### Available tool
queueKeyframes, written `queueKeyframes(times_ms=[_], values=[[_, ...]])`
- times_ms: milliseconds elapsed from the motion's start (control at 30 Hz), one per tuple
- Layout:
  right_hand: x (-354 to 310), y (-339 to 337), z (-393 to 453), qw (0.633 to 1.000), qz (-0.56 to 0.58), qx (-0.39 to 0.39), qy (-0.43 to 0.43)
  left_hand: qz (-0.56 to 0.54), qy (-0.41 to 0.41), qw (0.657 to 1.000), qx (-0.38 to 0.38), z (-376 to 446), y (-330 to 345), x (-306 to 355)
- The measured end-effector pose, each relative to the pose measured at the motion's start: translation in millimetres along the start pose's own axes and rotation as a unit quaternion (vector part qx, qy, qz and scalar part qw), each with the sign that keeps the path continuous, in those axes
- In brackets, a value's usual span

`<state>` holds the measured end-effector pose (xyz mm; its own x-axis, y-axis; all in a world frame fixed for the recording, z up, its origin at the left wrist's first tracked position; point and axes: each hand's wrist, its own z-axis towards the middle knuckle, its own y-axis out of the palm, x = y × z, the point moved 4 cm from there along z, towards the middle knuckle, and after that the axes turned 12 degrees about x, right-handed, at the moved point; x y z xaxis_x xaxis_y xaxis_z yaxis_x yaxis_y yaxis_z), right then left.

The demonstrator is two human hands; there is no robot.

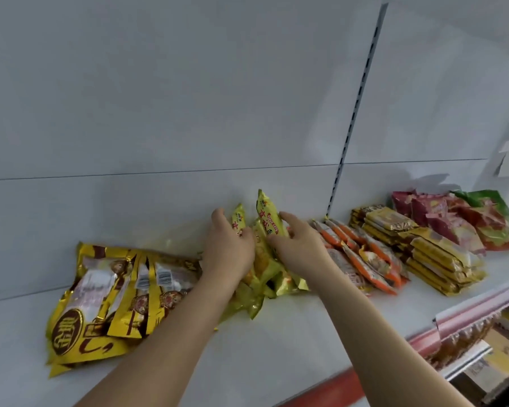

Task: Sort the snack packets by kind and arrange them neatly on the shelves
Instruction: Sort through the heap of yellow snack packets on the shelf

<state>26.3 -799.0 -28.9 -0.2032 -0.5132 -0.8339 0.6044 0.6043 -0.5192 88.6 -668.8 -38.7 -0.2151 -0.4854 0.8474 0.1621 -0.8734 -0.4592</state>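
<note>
Squaring up the small yellow packets (266, 259) against the slotted upright (354, 113), just left of its foot. Left hand (228, 248) and right hand (298, 245) cupping the bunch from both sides, fingers curled on it, likely bunching one kind together.

White shelf (276, 348) under five sorted groups of snack packets (370, 257)
</note>
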Motion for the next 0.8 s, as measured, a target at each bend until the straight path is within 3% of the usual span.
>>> queueKeyframes(times_ms=[133,267,467,800], values=[[10,1,14,0.995,-0.078,0.015,-0.061,0.116,0.027,0.992,0.034,3,11,-8],[16,-4,23,0.980,-0.160,0.011,-0.114,0.164,-0.017,0.986,0.029,6,15,-14],[24,-18,40,0.975,-0.171,-0.024,-0.143,0.068,-0.065,0.994,0.064,0,12,-14],[33,-3,29,0.965,-0.178,-0.067,-0.182,-0.010,-0.109,0.993,0.048,-15,7,-20]])
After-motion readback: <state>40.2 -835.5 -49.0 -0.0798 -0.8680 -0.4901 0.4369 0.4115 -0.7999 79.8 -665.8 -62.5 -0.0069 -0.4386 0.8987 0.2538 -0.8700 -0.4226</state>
